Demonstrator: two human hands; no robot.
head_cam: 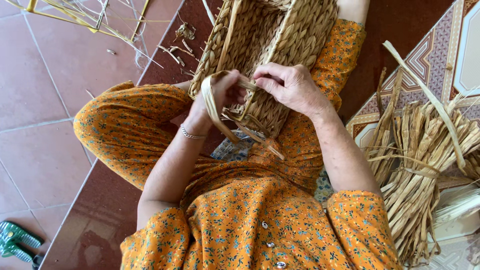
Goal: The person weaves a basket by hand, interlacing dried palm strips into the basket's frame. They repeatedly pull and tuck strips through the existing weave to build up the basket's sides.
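Two bare hands meet at the near rim of a woven basket (280,45) that rests on the lap of a seated person in an orange flowered garment (260,220). Nearest the camera, the buttoned front of the garment fills the lower frame, and both forearms reach up from it toward the work.

Left hand (220,97): fingers curled closed around a flat straw strip (212,107), which loops over the back of the hand and trails down toward the lap. A thin silver bracelet (191,134) circles the wrist. Right hand (290,85): fingers drawn narrow, thumb and fingertips pinching the same strip where it meets the basket's edge, knuckles resting against the weave.

Beyond the hands, the basket tilts away with its open mouth facing up and away; its walls are thick braided straw. Whether anything lies inside cannot be told, since only bare weave shows.

To the right of the person, a bundle of dried straw (420,170) lies on a patterned mat (440,45), tied round the middle with one strand. At the lower left, a green-handled tool (15,242) lies on the red tile floor (45,165). Farthest away, at the upper left, loose straw scraps (175,47) are scattered on the tiles.
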